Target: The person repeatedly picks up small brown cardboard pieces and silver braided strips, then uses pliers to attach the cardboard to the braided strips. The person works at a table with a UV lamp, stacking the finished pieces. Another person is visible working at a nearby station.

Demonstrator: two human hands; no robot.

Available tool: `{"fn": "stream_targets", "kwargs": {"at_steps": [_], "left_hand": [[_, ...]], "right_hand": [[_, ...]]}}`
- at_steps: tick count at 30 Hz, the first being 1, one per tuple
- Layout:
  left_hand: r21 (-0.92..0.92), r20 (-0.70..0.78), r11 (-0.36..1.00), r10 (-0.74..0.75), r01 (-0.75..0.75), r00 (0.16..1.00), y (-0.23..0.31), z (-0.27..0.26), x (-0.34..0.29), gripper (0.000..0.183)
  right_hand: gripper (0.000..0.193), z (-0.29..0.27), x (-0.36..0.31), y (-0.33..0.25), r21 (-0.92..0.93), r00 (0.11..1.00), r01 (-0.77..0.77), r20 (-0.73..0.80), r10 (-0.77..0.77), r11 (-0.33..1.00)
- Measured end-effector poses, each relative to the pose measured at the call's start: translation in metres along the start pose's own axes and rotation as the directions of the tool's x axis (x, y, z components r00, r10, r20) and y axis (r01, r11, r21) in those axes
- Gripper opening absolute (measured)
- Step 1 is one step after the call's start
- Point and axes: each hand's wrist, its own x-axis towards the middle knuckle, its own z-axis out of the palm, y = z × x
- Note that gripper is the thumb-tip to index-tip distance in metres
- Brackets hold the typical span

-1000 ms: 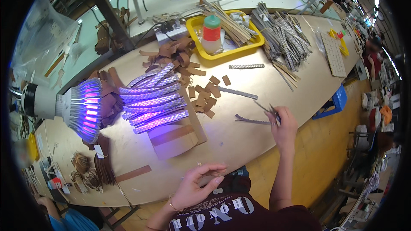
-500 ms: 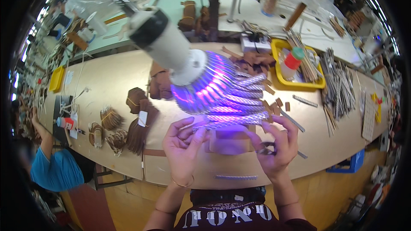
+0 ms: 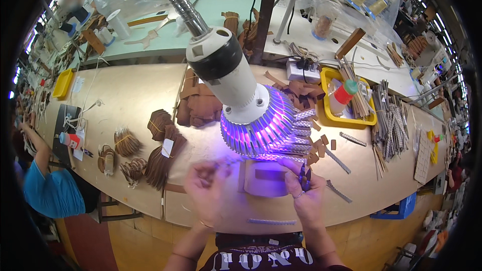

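Observation:
My right hand (image 3: 307,198) is closed round small dark nippers (image 3: 305,179), their jaws pointing away from me. Its thumb and finger are by the right end of a silvery braided strip (image 3: 271,158). More braided strips (image 3: 303,133) lie stacked behind it, partly hidden by the lamp. My left hand (image 3: 205,188) is near the strip's left end, fingers bent but smeared by motion, so its grip is unclear. Between my hands, a brown block-like piece (image 3: 273,183) sits on the table under purple light.
A finned lamp (image 3: 256,120) on a bendable arm hangs over the work. Brown strap bundles (image 3: 165,150) lie left. At right are a yellow tray (image 3: 346,119) with a bottle and loose braided strips (image 3: 394,125). A single strip (image 3: 272,222) lies near the front edge. A person in blue (image 3: 55,183) sits left.
My left hand has pulled back slightly left and down, and is now blurred. The nippers in my right hand have swung upright. The lamp appears farther right and lower, as the view has shifted.

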Motion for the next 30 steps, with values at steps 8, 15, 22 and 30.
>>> {"fn": "stream_targets", "kwargs": {"at_steps": [8,15,22,30], "left_hand": [[0.137,0.47,0.882,0.343,-0.451,0.814,-0.027,0.017,-0.067,0.029],[0.346,0.194,0.931,0.055,-0.12,0.979,-0.045,-0.001,-0.024,0.036],[0.385,0.208,0.913,0.057,-0.135,0.977,-0.061,0.011,-0.022,0.025],[0.089,0.289,0.973,-0.23,0.213,0.929,-0.051,0.003,-0.014,0.015]], "right_hand": [[0.023,-0.01,-0.007,-0.018,0.093,0.994,-0.053,0.095,0.044,0.994],[0.011,-0.041,0.027,-0.047,-0.692,0.904,0.155,0.387,0.181,0.705],[0.01,-0.018,0.044,-0.034,-0.728,0.812,0.486,0.581,0.059,0.484],[0.011,-0.02,0.054,-0.023,-0.7,0.761,0.507,0.637,0.121,0.503]]}}
